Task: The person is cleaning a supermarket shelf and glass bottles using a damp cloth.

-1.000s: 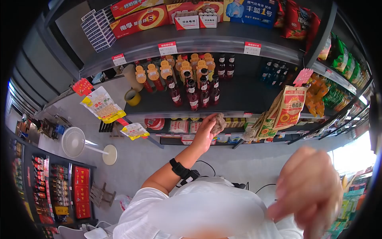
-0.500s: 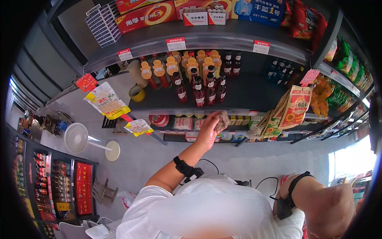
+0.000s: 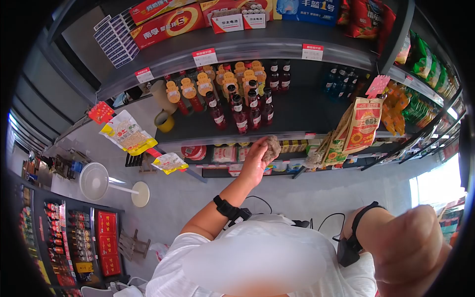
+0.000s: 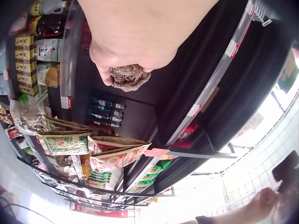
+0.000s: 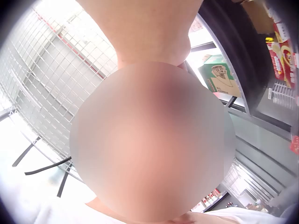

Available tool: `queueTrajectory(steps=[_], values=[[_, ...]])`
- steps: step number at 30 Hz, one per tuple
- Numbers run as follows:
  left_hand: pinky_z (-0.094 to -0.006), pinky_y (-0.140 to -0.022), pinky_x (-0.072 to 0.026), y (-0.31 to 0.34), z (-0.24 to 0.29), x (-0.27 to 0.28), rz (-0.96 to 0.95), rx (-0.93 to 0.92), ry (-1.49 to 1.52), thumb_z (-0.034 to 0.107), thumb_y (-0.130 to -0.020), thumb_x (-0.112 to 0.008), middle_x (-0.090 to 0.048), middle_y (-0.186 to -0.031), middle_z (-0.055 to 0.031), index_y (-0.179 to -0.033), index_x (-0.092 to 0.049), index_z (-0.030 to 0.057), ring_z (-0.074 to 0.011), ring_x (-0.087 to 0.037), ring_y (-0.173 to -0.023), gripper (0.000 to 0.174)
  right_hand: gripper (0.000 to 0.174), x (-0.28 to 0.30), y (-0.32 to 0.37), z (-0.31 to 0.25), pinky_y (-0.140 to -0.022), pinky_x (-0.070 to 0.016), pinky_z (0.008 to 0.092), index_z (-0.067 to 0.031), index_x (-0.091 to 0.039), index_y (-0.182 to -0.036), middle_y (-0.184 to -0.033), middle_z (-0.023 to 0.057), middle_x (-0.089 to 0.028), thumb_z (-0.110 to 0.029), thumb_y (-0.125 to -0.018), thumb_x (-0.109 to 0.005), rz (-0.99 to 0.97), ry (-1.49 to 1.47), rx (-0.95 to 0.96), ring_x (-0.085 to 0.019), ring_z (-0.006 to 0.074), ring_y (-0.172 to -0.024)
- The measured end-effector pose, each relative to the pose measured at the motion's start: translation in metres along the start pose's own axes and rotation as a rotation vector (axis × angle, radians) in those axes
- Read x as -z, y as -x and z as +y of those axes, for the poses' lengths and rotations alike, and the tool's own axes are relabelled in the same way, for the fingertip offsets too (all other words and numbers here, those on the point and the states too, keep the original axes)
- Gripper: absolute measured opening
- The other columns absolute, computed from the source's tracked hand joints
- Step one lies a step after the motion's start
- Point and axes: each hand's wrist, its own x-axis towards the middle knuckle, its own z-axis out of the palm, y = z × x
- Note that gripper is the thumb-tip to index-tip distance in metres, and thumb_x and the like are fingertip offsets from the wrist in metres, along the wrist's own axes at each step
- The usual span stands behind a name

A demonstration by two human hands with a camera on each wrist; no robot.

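Observation:
My left hand grips a crumpled grey-brown cloth in front of the middle shelf's edge. In the left wrist view the cloth bulges out below the curled fingers. Dark red drink bottles stand on the shelf just beyond that hand. My right hand is raised close to the head camera at the lower right, bent at the wrist. Its fingers are mostly hidden there, and a blurred patch covers the middle of the right wrist view. The left wrist view catches the right hand near the head.
Bottles with round orange tags stand behind the red ones, beside a yellow tape roll. Snack bags hang at the right post, others at the left. Battery boxes fill the upper shelf. A white fan stands left.
My right hand, first blurred and lower over the right side, has swung outward to the right and its wristband has come into view. The left hand keeps its hold on the cloth, almost in place.

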Motion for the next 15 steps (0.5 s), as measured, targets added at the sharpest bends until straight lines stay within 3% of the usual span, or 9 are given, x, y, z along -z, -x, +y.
queueTrajectory(steps=[3, 7, 9, 10, 12, 15], values=[[-0.042, -0.103, -0.0437, 0.002, 0.003, -0.001, 0.009, -0.002, -0.004, 0.018, -0.1, -0.045, -0.053, -0.128, -0.0068, -0.131, -0.046, 0.0076, -0.02, -0.053, -0.119, 0.033, 0.049, 0.002, 0.002, 0.002, -0.057, -0.0424, 0.0235, -0.0241, -0.051, -0.135, -0.081, -0.0003, -0.058, -0.048, -0.092, -0.056, 0.004, 0.003, 0.048, -0.049, 0.0149, -0.057], [-0.0419, -0.103, -0.0436, 0.0, 0.006, -0.005, -0.012, -0.024, 0.014, 0.018, -0.1, -0.046, -0.053, -0.128, -0.0073, -0.132, -0.045, 0.0076, -0.0197, -0.052, -0.119, 0.034, 0.03, 0.015, 0.058, 0.017, -0.063, -0.0472, 0.0244, -0.0076, -0.064, -0.107, -0.077, 0.0071, -0.061, -0.007, -0.077, -0.062, -0.003, 0.478, -0.512, -0.057, 0.0189, -0.065], [-0.0416, -0.103, -0.0437, -0.001, 0.006, -0.009, -0.034, -0.043, 0.024, 0.018, -0.1, -0.046, -0.053, -0.128, -0.0073, -0.132, -0.045, 0.0077, -0.0196, -0.052, -0.119, 0.034, 0.029, 0.018, 0.09, 0.051, -0.073, -0.0497, 0.0302, 0.0006, -0.066, -0.107, -0.09, 0.0113, -0.063, -0.001, -0.078, -0.065, -0.068, 0.542, -0.87, -0.061, 0.0248, -0.079], [-0.0413, -0.103, -0.0438, -0.001, 0.007, -0.014, -0.044, -0.049, 0.025, 0.018, -0.1, -0.046, -0.053, -0.128, -0.0072, -0.132, -0.045, 0.0077, -0.0197, -0.053, -0.119, 0.034, 0.034, 0.018, 0.112, 0.07, -0.084, -0.0488, 0.0354, 0.0034, -0.061, -0.113, -0.109, 0.0157, -0.059, -0.004, -0.08, -0.066, -0.087, 0.517, -1.149, -0.06, 0.0299, -0.097], [-0.0403, -0.102, -0.0437, -0.002, 0.005, -0.02, -0.062, -0.041, 0.043, 0.02, -0.1, -0.046, -0.053, -0.128, -0.0067, -0.133, -0.044, 0.0083, -0.0194, -0.053, -0.119, 0.035, 0.04, 0.015, 0.176, 0.104, -0.094, -0.0443, 0.0371, 0.0019, -0.056, -0.121, -0.122, 0.018, -0.053, -0.004, -0.082, -0.065, -0.086, 0.589, -1.111, -0.055, 0.032, -0.109], [-0.0385, -0.102, -0.043, -0.005, -0.002, -0.029, -0.086, 0.009, 0.155, 0.027, -0.101, -0.044, -0.053, -0.129, -0.0052, -0.136, -0.043, 0.0101, -0.0181, -0.052, -0.12, 0.038, 0.047, 0.008, 0.236, 0.128, -0.099, -0.0406, 0.0367, -0.0003, -0.051, -0.129, -0.127, 0.0195, -0.051, -0.004, -0.084, -0.064, 0.005, 0.56, -1.169, -0.05, 0.0325, -0.119]])
